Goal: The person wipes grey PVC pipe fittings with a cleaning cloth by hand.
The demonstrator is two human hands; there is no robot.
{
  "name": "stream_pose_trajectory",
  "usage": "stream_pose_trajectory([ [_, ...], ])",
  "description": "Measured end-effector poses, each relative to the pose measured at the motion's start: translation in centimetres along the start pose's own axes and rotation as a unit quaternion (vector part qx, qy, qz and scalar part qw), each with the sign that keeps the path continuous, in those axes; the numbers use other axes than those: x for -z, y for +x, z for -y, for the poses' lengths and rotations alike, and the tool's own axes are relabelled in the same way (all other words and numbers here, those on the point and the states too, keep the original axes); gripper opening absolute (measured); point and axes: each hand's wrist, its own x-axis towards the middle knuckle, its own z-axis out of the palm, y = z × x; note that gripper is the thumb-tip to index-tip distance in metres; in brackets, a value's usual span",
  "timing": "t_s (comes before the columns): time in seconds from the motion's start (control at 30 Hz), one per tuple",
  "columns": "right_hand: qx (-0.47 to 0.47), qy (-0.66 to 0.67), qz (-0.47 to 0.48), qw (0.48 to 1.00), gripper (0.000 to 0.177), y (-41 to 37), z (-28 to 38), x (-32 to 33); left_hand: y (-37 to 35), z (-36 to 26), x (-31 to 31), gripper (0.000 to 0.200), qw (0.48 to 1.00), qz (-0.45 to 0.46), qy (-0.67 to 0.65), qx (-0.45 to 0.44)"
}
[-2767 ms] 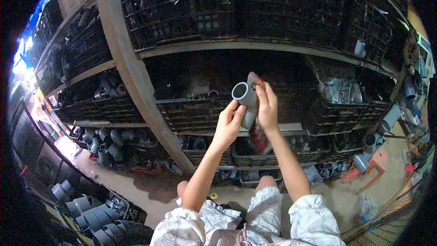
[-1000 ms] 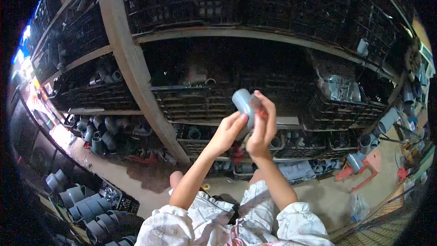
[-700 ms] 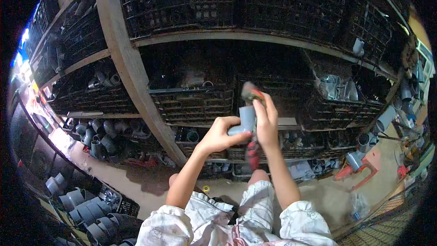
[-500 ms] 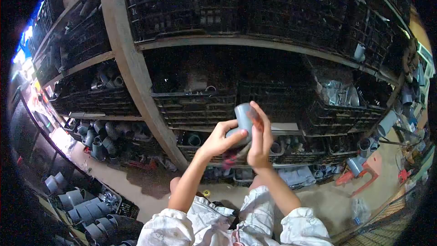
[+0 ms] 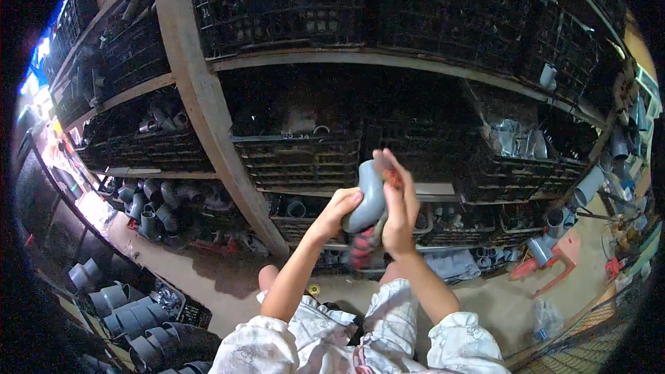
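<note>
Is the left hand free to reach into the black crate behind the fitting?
Likely not yet: the left hand grips the grey pipe fitting together with the right hand. Nothing else blocks the black crate.

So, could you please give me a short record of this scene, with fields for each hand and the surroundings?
Left: left hand grips the grey pipe fitting
Right: right hand presses a red cloth against the fitting
Posture: both hands raised in front of the shelving
Behind: wooden shelving holding black crates
Floor: grey pipe pieces at lower left
</note>
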Motion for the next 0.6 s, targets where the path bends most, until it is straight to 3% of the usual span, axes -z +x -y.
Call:
stream_pose_trajectory([
  [0.13,-0.13,-0.003,0.083,0.988,0.034,4.4,0.3,1.5,0.6,-0.9,0.8,0.053,0.989,0.123,0.071,-0.03],
  [0.17,-0.127,-0.004,0.101,0.987,0.03,4.8,0.2,1.6,0.4,-1.5,0.0,0.06,0.986,0.077,0.127,-0.07],
  [0.27,-0.159,0.052,0.074,0.983,0.027,3.8,0.4,1.2,0.6,-2.7,0.3,0.056,0.977,0.094,0.186,-0.042],
  [0.37,-0.055,-0.063,0.037,0.996,0.022,3.2,-0.2,1.0,0.6,-2.1,-0.3,0.047,0.958,-0.012,0.274,-0.089],
  [0.47,0.013,-0.136,0.039,0.99,0.02,2.7,-1.0,0.2,0.2,-2.7,-2.0,0.038,0.943,-0.118,0.311,0.03],
  [0.53,-0.018,-0.13,0.032,0.991,0.024,2.7,0.1,-0.6,0.2,-2.6,-2.3,0.033,0.969,-0.151,0.192,0.027],
  [0.6,0.038,-0.115,0.015,0.993,0.026,2.0,-0.2,-1.4,0.1,-2.6,-2.2,0.033,0.983,-0.178,0.019,0.038],
])
